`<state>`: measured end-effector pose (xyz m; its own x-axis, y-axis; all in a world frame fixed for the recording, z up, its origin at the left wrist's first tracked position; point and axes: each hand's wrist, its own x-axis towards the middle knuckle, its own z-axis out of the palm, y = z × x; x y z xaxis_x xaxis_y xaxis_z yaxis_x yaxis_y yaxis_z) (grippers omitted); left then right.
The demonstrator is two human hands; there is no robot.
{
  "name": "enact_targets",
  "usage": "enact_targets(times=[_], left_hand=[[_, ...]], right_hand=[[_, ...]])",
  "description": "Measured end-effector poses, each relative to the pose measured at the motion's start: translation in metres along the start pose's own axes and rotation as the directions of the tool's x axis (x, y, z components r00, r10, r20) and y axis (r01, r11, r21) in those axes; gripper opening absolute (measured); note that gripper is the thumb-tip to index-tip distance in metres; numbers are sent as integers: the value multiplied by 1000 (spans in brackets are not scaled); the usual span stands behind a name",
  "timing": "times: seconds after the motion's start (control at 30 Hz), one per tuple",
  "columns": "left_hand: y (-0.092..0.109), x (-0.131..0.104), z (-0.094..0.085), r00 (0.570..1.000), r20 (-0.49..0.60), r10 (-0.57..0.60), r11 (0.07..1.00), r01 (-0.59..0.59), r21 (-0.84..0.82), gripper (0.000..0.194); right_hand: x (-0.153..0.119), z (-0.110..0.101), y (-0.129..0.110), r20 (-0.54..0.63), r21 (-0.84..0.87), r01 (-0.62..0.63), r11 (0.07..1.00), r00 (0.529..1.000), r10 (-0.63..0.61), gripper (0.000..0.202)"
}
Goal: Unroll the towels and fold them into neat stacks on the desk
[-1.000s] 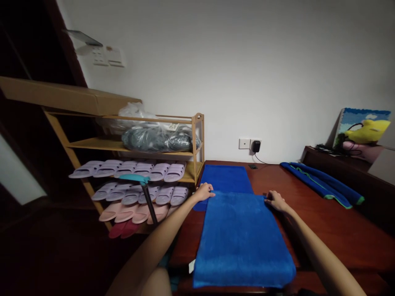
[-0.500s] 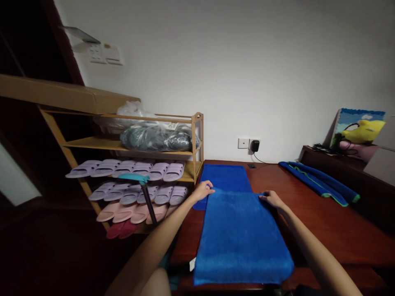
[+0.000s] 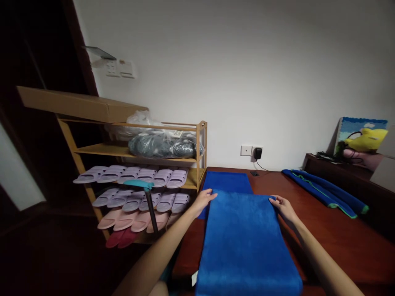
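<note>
As grips hold blue towel, tag, unreadable

Blue towel spread lengthwise, far corners pinched; white tag at left.

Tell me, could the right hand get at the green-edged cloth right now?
Probably yes: nothing seems to stand between the right hand and the green-edged cloth off to its right, though the hand would likely have to release the blue towel it holds first.
</note>
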<state>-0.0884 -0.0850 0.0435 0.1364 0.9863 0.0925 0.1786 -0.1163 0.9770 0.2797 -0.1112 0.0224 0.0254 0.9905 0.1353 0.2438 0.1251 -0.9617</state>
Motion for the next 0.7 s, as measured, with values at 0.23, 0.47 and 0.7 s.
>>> enact_targets(times=[0.23,0.47,0.7], left_hand=[[-14,-5,-7,991,-31,-129,967,119,-225,43],[-21,-10,-12,964,13,-265,929,259,-263,36],[-21,-29,-12,958,69,-279,912,286,-293,43]], right_hand=[[11,32,12,67,129,-87,988,995,79,43],[11,34,19,254,154,-209,966,953,165,40],[-12,26,9,224,137,-205,969,960,171,41]])
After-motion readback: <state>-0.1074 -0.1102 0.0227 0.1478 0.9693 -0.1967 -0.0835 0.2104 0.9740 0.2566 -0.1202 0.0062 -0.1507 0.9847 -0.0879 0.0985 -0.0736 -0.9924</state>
